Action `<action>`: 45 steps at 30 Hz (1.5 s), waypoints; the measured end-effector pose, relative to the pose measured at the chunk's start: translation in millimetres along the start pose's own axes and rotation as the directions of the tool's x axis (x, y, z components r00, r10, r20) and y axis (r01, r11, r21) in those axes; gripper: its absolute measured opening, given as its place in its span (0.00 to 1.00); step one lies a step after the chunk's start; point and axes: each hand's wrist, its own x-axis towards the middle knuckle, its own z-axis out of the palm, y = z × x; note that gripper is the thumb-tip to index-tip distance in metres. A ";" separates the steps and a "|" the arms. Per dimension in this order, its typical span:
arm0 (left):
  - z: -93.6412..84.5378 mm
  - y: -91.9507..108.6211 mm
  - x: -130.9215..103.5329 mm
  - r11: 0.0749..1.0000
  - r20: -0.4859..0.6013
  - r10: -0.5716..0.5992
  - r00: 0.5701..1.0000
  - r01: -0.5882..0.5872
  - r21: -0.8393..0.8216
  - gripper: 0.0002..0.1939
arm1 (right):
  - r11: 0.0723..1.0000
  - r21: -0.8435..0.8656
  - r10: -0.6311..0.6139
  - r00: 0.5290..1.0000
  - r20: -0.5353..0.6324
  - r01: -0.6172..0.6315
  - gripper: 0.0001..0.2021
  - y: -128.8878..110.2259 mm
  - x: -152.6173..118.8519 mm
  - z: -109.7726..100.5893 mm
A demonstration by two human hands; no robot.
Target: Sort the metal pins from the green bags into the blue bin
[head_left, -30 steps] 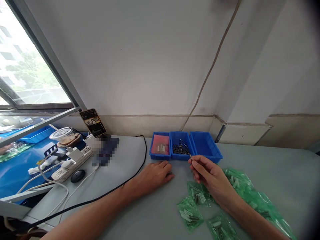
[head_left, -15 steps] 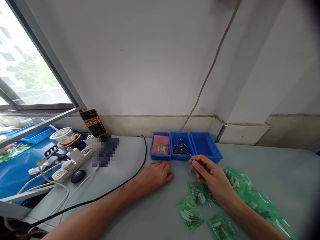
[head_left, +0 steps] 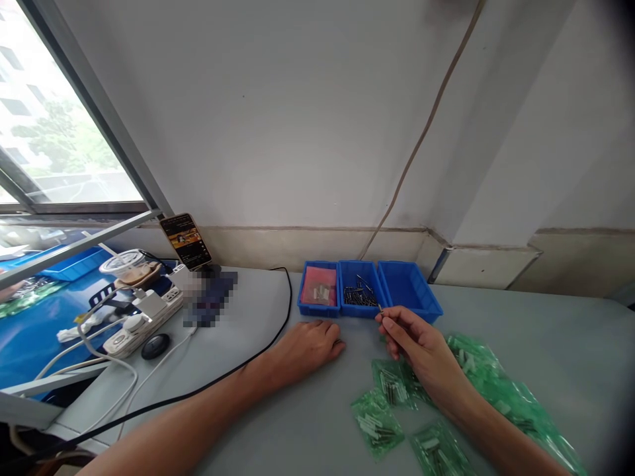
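Observation:
My right hand (head_left: pixel 409 340) pinches a small metal screw (head_left: pixel 380 309) between thumb and fingertips, just in front of the middle blue bin (head_left: pixel 362 311), which holds dark screws (head_left: pixel 360 293). My left hand (head_left: pixel 315 344) rests palm down on the table, its fingers bent and close together; whether anything lies under it is hidden. It is nearest to the left blue bin (head_left: pixel 319 310), where a pink packet (head_left: pixel 320 275) lies with a small clear bag on it. The right blue bin (head_left: pixel 409 291) has nothing visible inside. Green bags with small parts (head_left: pixel 378 423) lie below my right hand.
More green bags (head_left: pixel 510 396) spread to the right of my right forearm. A black cable (head_left: pixel 223 377) crosses the table over my left forearm. At the left are a power strip (head_left: pixel 143 324), a black mouse-like object (head_left: pixel 155 346) and a propped phone (head_left: pixel 186 241).
Both hands stay almost in place. My left thumb has shifted slightly, and the view has moved a little.

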 end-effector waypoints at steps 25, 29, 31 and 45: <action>-2.7 1.2 2.3 1.000 0.032 0.002 0.999 -0.002 0.006 0.12 | 0.994 -0.095 -0.053 0.998 -0.032 0.050 0.22 -4.8 -2.5 1.0; -4.0 1.2 2.2 1.000 0.041 0.001 0.999 -0.002 0.019 0.11 | 0.995 -0.091 -0.054 0.998 -0.030 0.051 0.23 -5.3 -2.3 0.7; -6.2 1.5 2.8 1.000 0.052 0.003 0.999 -0.005 0.024 0.11 | 0.995 -0.089 -0.053 0.998 -0.025 0.050 0.23 -5.4 -2.1 0.5; -13.3 1.3 2.6 1.000 0.039 0.002 0.999 -0.002 -0.003 0.12 | 0.993 -0.107 -0.061 0.997 -0.043 0.056 0.25 -5.3 -1.7 0.3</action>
